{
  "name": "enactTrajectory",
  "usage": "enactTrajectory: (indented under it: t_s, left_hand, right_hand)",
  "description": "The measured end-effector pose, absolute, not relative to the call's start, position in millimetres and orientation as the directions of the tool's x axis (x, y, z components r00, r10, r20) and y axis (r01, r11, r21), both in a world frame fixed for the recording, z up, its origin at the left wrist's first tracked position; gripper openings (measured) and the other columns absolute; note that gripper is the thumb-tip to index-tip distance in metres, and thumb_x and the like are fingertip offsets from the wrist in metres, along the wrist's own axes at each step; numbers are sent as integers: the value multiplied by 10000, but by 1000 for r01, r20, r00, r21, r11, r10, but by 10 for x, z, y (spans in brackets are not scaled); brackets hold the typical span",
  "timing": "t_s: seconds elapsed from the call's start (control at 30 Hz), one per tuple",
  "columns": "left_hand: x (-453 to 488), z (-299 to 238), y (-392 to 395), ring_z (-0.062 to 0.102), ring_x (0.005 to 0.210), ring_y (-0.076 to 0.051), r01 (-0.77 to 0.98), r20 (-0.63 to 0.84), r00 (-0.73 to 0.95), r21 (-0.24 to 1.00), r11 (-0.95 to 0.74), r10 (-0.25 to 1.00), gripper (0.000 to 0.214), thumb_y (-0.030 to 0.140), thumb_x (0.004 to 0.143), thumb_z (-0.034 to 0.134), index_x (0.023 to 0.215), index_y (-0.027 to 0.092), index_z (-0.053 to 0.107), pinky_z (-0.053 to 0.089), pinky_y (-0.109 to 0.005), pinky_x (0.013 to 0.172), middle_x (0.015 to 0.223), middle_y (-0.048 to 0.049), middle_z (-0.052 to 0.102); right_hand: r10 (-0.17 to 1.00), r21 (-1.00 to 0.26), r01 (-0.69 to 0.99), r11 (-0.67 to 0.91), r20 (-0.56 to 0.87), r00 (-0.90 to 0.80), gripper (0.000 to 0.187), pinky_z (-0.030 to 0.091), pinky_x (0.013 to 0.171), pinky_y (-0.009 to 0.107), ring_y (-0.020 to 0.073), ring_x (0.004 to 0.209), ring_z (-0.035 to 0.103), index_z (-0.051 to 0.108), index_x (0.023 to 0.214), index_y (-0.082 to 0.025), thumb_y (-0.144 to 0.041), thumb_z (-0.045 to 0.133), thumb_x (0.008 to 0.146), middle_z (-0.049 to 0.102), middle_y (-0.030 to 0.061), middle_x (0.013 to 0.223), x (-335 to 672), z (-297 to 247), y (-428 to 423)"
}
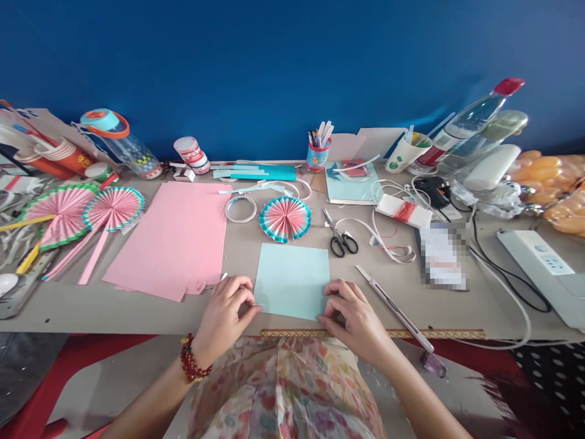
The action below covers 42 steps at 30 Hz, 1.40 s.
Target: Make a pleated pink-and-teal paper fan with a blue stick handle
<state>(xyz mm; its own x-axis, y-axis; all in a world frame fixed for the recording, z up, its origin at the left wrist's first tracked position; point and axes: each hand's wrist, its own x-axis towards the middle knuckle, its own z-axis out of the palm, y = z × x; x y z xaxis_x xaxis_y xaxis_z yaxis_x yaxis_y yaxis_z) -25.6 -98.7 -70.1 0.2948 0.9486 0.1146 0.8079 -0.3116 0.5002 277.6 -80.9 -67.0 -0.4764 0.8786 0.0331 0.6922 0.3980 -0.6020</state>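
A light blue sheet of paper [292,280] lies in front of me near the table's front edge. My left hand [232,310] pinches its lower left corner between thumb and fingers. At the right edge, my right hand [350,314] has curled fingers closed on the lower right corner. Just beyond the sheet rests a round pleated paper fan [285,221] in pink, white and blue, with a gap at its lower side. Black-handled scissors [342,238] lie to its right, and a slim craft knife [393,305] lies right of my right hand.
Pink paper sheets [171,238] and a tape roll [241,209] lie left of centre. Two finished pleated fans [114,209] are farther left. A pen cup [319,153], a bottle [470,128], cables and a power strip [543,268] stand around the back and right.
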Motion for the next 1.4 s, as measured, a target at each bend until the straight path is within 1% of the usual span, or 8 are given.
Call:
enactTrajectory:
  t_s: [0.27, 0.53, 0.73, 0.87, 1.0, 1.1, 1.23, 1.4]
  left_hand:
    - [-263, -711, -1001, 560, 1017, -228, 810, 109, 256, 517, -275, 961, 93, 251, 916, 584, 913, 214, 498, 468, -394, 857, 1086, -56, 575]
    - [-243, -706, -1031, 520, 1137, -251, 819, 118, 290, 483, -310, 950, 147, 200, 940, 538, 1083, 234, 534, 460, -451, 960, 1199, -82, 538]
    - [-237, -678, -1020, 508, 1153, -220, 785, 142, 467, 387, -483, 873, 514, -6, 903, 409, 1206, 352, 618, 294, -593, 1143, 1237, -49, 514]
    - [-238, -666, -1010, 497, 1176, -213, 748, 141, 555, 347, -566, 820, 646, -66, 855, 396, 1226, 409, 631, 264, -617, 1162, 1253, -32, 525]
    - [-231, -651, -1004, 489, 1197, -210, 723, 151, 607, 302, -621, 780, 731, -85, 851, 387, 1305, 456, 573, 259, -636, 1157, 1301, -21, 525]
    - [-223, -649, -1005, 499, 1201, -205, 723, 149, 624, 262, -639, 767, 708, -61, 881, 410, 1322, 475, 552, 258, -633, 1159, 1318, -8, 542]
    - [-216, -673, -1024, 527, 1184, -204, 723, 189, 621, 235, -649, 760, 575, 2, 919, 463, 1257, 442, 617, 249, -614, 1174, 1291, -6, 582]
    - [-205, -701, -1050, 539, 1174, -210, 669, 207, 675, 231, -706, 708, 455, 59, 937, 446, 1263, 317, 630, 245, -565, 1200, 1234, -31, 633]
  right_hand:
    - [879, -598, 692, 403, 44, -474, 161, 449, 874, 388, 238, 997, 530, 545, 730, -211, -174, 665, 831, 565, 60, 1059, 2773, -651, -803]
    - [888, -608, 695, 384, 36, -459, 169, 460, 862, 383, 238, 987, 538, 550, 719, -211, -165, 679, 818, 573, 61, 1059, 2761, -627, -808]
    - [892, -626, 694, 356, 6, -452, 182, 455, 863, 379, 237, 997, 529, 557, 720, -210, -146, 707, 801, 579, 51, 1062, 2750, -588, -794]
    - [890, -620, 697, 360, 4, -456, 195, 452, 860, 379, 235, 994, 528, 552, 711, -210, -137, 714, 792, 583, 45, 1049, 2748, -564, -787]
    - [887, -608, 701, 373, 10, -462, 183, 460, 856, 378, 237, 1002, 531, 558, 712, -213, -146, 705, 797, 582, 46, 1050, 2749, -561, -791]
    - [890, -604, 704, 374, 19, -456, 172, 469, 860, 377, 238, 1010, 536, 560, 713, -215, -154, 693, 802, 585, 48, 1049, 2748, -566, -791]
    - [890, -607, 698, 379, 31, -455, 147, 476, 874, 386, 235, 1011, 550, 563, 752, -216, -171, 687, 815, 591, 53, 1046, 2754, -589, -793]
    - [860, -600, 658, 456, 105, -500, 101, 385, 1068, 493, 227, 1040, 576, 584, 944, -228, -176, 634, 874, 604, 65, 1074, 2800, -673, -829]
